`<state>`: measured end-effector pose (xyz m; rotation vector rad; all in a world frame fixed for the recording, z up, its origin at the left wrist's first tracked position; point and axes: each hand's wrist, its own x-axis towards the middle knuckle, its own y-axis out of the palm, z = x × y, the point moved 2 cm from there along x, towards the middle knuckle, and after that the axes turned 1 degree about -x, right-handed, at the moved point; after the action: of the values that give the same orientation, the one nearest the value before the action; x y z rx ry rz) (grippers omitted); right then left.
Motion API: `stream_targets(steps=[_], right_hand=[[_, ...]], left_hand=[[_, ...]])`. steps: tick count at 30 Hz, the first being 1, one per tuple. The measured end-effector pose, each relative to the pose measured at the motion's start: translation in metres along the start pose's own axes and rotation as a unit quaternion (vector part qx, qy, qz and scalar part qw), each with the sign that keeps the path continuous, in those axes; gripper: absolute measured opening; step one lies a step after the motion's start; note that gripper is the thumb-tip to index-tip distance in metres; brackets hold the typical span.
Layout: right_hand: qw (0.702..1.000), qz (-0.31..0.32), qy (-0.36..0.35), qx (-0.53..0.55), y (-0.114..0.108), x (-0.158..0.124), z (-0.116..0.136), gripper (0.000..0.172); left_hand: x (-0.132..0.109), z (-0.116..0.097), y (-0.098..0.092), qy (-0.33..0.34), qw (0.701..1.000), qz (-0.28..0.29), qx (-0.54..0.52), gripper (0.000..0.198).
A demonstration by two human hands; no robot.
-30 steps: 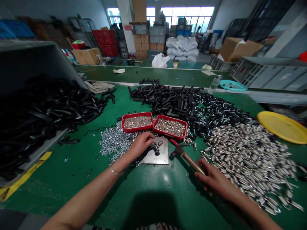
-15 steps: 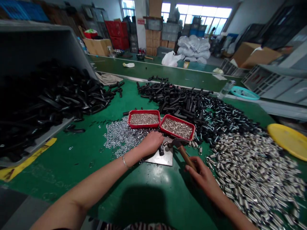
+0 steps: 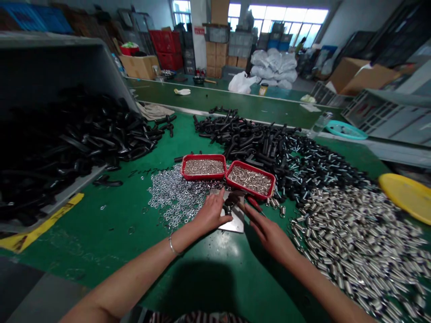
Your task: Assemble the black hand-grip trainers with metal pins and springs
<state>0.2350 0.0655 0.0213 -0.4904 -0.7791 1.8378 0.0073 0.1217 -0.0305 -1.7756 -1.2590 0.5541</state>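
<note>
My left hand point(image 3: 210, 213) is at the left side of a small metal plate point(image 3: 236, 224), thumb and fingers apart. A short black part point(image 3: 227, 210) is beside its thumb on the plate; whether they touch is unclear. My right hand point(image 3: 267, 229) reaches in from the right with long, fairly straight fingers around the handle of a hammer. The dark hammer head point(image 3: 235, 197) is over the plate's upper part, and most of the handle is hidden under the hand. Just beyond the fingers rests a tool with a red handle point(image 3: 254, 203).
Two red trays point(image 3: 204, 178) of tiny metal pieces stand behind the plate. Loose metal rings point(image 3: 175, 197) spread to the left. Silvery cylinders point(image 3: 357, 237) pile up at right, below black parts point(image 3: 256, 139). A grey bin point(image 3: 111, 58) and yellow lid point(image 3: 409, 197) flank the green table.
The hammer head has moved left over the plate, and my right hand has come up and left with it. My left hand's fingers have spread, and the red handle is now uncovered.
</note>
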Motion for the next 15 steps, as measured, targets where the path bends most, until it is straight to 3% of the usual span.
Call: stream_targets(steps=[4,8,11,13,15], right_hand=[[0.997,-0.069,0.039,-0.01,0.008,0.002,-0.017,0.052],[0.989,-0.145,0.015,-0.023,0.021,-0.005,-0.001,0.039],[0.971,-0.123,0.073,0.193,0.045,0.001,0.019,0.038],[0.916,-0.109,0.128,0.365,0.064,0.011,0.028,0.045],[0.866,-0.111,0.155,0.463,0.077,0.022,0.031,0.048]], left_hand=[[-0.005,-0.001,-0.006,0.007,0.999,-0.009,-0.052,0.096],[-0.032,-0.022,-0.011,-0.089,0.98,-0.136,-0.117,0.073],[-0.054,-0.047,-0.007,-0.057,0.968,-0.223,-0.096,0.074],[-0.063,-0.056,0.0,-0.001,0.972,-0.227,-0.061,0.077],[-0.068,-0.055,0.005,0.043,0.978,-0.198,-0.045,0.078]])
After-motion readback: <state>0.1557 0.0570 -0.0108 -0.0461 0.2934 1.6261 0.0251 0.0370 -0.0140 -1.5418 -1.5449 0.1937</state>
